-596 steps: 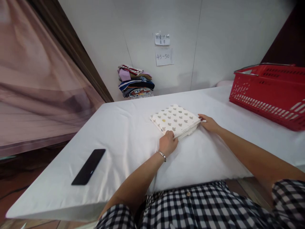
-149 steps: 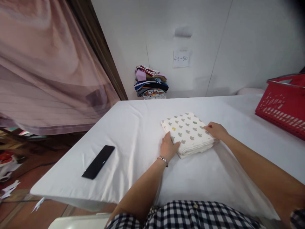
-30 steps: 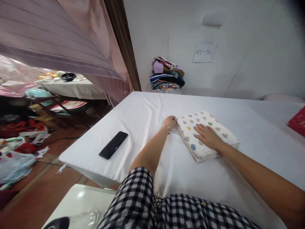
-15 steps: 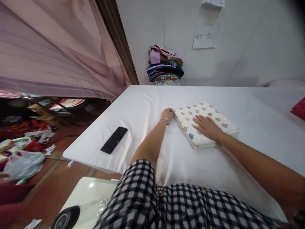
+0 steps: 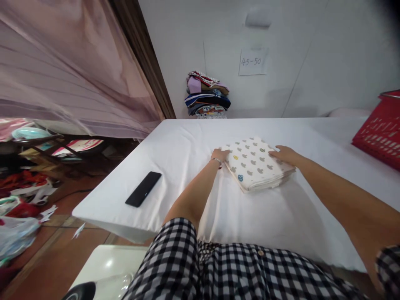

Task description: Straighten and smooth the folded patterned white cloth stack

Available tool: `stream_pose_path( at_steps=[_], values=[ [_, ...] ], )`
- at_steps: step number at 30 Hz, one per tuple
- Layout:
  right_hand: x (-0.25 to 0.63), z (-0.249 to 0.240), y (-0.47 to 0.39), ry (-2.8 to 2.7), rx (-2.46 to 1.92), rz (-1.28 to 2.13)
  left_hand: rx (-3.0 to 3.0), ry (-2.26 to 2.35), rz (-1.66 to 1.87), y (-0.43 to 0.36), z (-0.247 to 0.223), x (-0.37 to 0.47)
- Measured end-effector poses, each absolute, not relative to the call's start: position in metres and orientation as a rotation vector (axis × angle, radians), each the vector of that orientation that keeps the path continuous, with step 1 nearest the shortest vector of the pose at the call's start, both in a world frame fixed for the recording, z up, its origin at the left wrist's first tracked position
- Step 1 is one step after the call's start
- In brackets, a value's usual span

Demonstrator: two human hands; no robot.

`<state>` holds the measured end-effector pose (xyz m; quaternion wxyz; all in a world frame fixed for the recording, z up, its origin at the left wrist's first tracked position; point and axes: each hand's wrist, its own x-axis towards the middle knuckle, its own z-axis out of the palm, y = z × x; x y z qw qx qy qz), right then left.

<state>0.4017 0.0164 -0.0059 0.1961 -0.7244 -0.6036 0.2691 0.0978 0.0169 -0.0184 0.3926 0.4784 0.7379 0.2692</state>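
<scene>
A folded white cloth (image 5: 253,164) with grey, yellow, green and blue prints lies in several layers on the white-covered table (image 5: 184,154). At its left corner is my left hand (image 5: 220,155), with a bracelet at the wrist and the thumb side over the cloth's edge. My right hand (image 5: 285,155) holds the opposite edge, its thumb on top and its fingers along the far right side. Parts of the fingers of both hands are hidden by the cloth or the hands themselves.
A black phone (image 5: 143,188) lies on the table's left part. A red plastic basket (image 5: 379,133) stands at the right edge. Behind the table is a stack of folded clothes (image 5: 208,96) against the wall. A white stool-like surface (image 5: 106,264) stands below at the left.
My right hand has moved from lying flat on top of the cloth to its right edge. My left hand now reaches further over the left corner. The view has shifted right, showing more of the basket.
</scene>
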Motion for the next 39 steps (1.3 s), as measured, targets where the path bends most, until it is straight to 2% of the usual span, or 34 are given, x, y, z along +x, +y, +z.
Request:
stream_pose_path(
  at_steps=[3,5,9,12,15,19,23,27,29,33,39],
  values=[
    [0.401,-0.006,0.010,-1.602,-2.162,0.736,1.258,1.884,0.750,0.018,-0.019,0.103],
    [0.399,-0.004,0.004,-1.503,-2.174,0.867,1.282,1.883,0.786,0.021,-0.017,0.103],
    [0.393,-0.001,-0.003,-1.231,-1.924,1.273,1.413,1.837,0.945,0.044,0.000,0.100],
    [0.379,-0.004,-0.001,-1.124,-1.812,1.310,1.480,1.824,1.029,0.079,0.019,0.096],
    [0.362,-0.013,0.005,-1.142,-1.852,1.205,1.523,1.820,1.028,0.112,0.026,0.088],
    [0.359,-0.028,0.008,-1.282,-1.909,1.030,1.493,1.800,0.947,0.118,0.009,0.069],
    [0.371,-0.032,0.000,-1.431,-1.882,0.867,1.376,1.680,0.989,0.081,-0.009,0.047],
    [0.366,-0.021,-0.020,-1.681,-1.686,0.346,1.321,1.562,1.037,0.026,-0.010,0.031],
    [0.355,-0.015,-0.032,-1.797,-1.473,0.210,1.348,1.507,1.041,-0.001,-0.011,0.028],
    [0.333,-0.014,-0.049,-2.040,-1.172,0.142,1.529,1.522,0.991,-0.039,-0.021,0.029],
    [0.334,-0.035,-0.052,-2.176,-1.143,0.096,1.730,1.631,1.029,-0.049,-0.041,0.044]
  ],
)
